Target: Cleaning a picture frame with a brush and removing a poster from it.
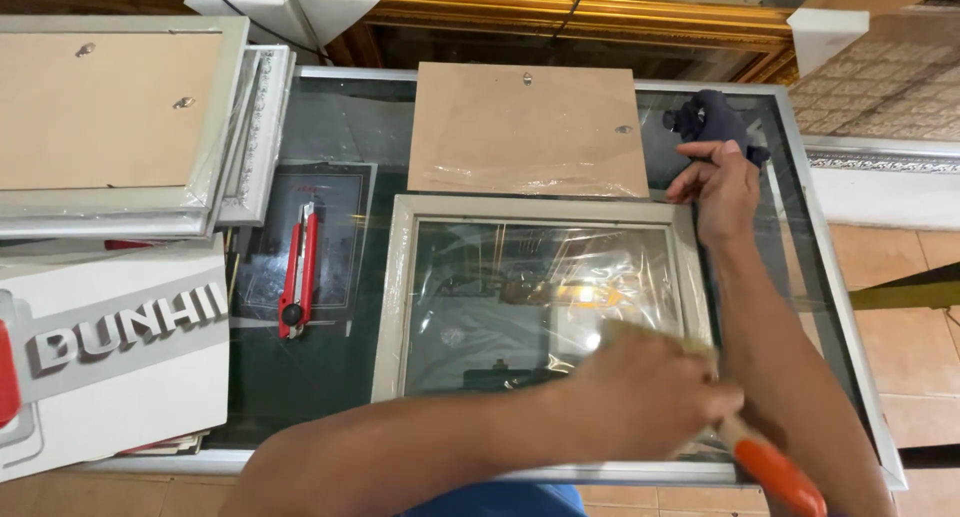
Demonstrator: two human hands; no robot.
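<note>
One glass-topped desk, a stack of two or so wrapped frames upper left, one pale frame in the middle with clear plastic film inside. One backing board above it, one red cutter left. Left hand is closed round an orange-handled brush lower right; right hand rests loosely open on the frame's upper right corner.

The arms cross over each other. The left forearm comes in from the lower left, bare, and sweeps across to the right; the left hand is curled into a fist, knuckles up, gripping tight. The right arm runs up from the lower right corner, its forearm passing under the left hand. The right hand lies palm down, fingers bent and loosely spread, pressing lightly.
</note>
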